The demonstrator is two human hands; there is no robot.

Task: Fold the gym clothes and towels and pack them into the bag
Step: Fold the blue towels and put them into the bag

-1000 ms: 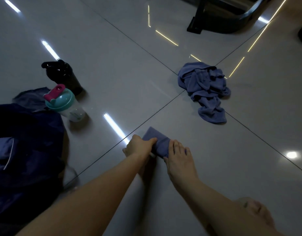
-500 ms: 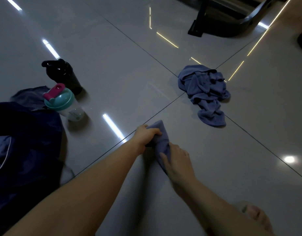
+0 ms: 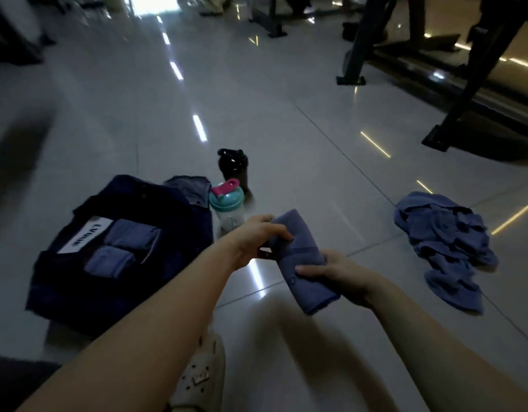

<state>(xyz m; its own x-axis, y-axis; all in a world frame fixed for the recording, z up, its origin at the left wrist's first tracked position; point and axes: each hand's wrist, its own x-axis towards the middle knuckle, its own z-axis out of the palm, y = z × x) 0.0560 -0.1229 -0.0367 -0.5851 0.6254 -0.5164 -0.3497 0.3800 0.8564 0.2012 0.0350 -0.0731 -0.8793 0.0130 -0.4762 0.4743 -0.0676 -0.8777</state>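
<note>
Towel (image 3: 301, 257), folded blue, held off the floor (image 3: 286, 138): left grip (image 3: 255, 237) clasps its far end, right grip (image 3: 334, 273) its near end, beside the open navy bag (image 3: 63, 292).

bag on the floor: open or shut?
Open. The bag lies with its top spread, and two folded blue cloths show inside, beside a white label.
</note>
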